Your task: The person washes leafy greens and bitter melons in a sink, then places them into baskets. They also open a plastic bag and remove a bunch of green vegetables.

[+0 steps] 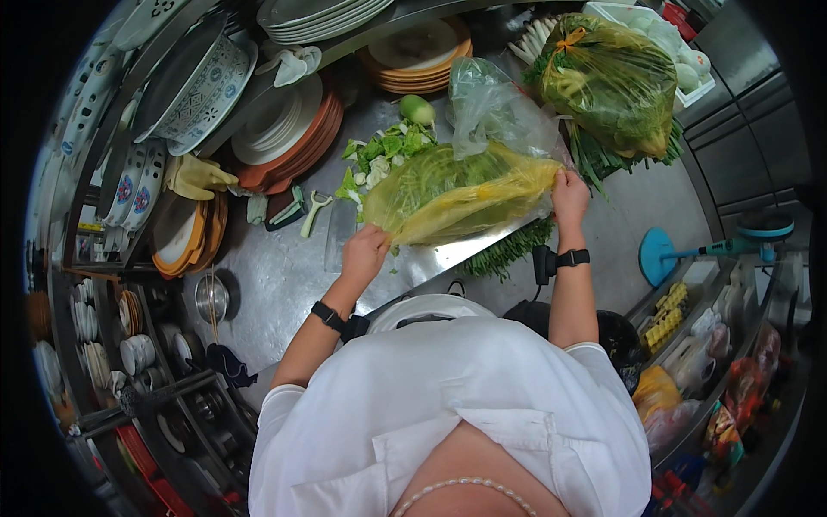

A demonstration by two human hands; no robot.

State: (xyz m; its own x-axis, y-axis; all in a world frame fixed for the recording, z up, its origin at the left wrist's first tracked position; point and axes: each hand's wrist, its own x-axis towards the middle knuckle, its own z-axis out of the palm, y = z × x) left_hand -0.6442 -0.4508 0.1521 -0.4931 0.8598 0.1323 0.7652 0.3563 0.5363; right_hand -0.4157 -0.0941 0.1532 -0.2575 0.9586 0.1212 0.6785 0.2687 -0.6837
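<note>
Both of my hands grip opposite ends of a translucent yellow plastic bag (478,187) with green leafy vegetables inside. My left hand (368,249) pinches its near left corner, and my right hand (570,197) grasps its right end. The bag's edge is stretched between them above the steel table (278,258). Just beyond the bag lie cut green and white vegetable pieces (381,158) and a green radish (417,110). Behind it sits a clear plastic bag (484,97) with something green in it.
A tied yellow bag of greens (607,90) stands at the back right, beside a white foam box (701,90) of wrapped round vegetables. A peeler (315,213) lies left of my hands. Stacked orange-rimmed plates (423,48) and a steel bowl (212,298) are on the table. Green stalks (517,249) show below its edge.
</note>
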